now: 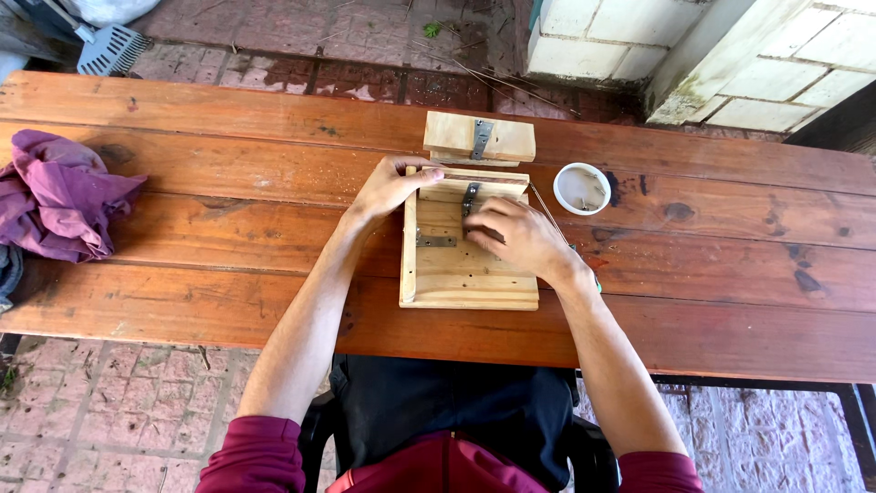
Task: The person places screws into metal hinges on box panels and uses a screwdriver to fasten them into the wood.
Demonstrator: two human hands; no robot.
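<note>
Wooden box frame (456,274) lay on the plank table (228,219); left hand (388,187) gripped its top corner, right hand (516,236) curled closed over a metal hinge (470,196)

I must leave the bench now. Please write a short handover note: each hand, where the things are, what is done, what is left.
Left hand: grips the top-left corner of the wooden frame.
Right hand: rests on the frame beside its metal hinge; what it holds is hidden.
Small wooden block with a metal plate lies behind the frame; white cup to the right.
Done: a bracket sits on the frame.
Left: cannot tell.
</note>
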